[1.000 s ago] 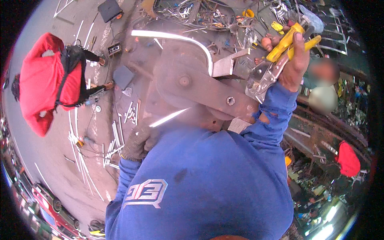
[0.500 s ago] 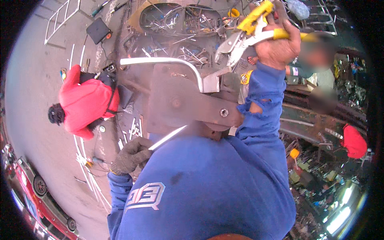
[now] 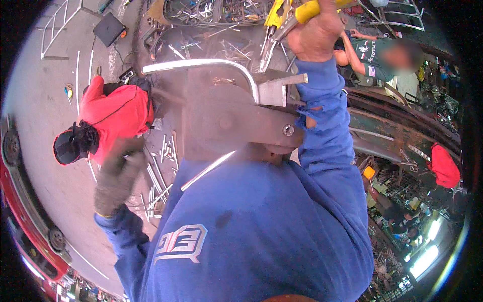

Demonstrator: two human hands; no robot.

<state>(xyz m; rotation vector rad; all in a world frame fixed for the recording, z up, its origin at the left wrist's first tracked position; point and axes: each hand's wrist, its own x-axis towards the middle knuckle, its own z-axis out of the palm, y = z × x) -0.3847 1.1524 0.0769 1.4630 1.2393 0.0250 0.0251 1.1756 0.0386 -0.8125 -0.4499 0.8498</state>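
Observation:
My right hand (image 3: 317, 35) is bare and closed round the yellow handles of locking pliers (image 3: 275, 43); the upper parts of the handles leave the picture's top edge. Below it stands a dark steel bending tool (image 3: 221, 123) with a flat arm and a bolt. A shiny metal tube (image 3: 201, 63) curves round its far side and runs down to an angled metal bracket (image 3: 274, 93). A straight tube end (image 3: 209, 170) sticks out on the near side, close to my body. My left hand (image 3: 121, 176), in a dark glove, is raised left of the tool, its fingers smeared by motion.
On the left a person in red (image 3: 118, 113) bends over the ground. Cut tube pieces (image 3: 156, 186) lie near my left arm. Another person (image 3: 370, 58) is at the right beyond a long rusty beam (image 3: 402, 123). Bins of tools (image 3: 201, 12) stand at the back.
My left hand has let go of the near tube end and moved left. My right hand has moved left and up with the locking pliers. The view has shifted, and the person in red has moved.

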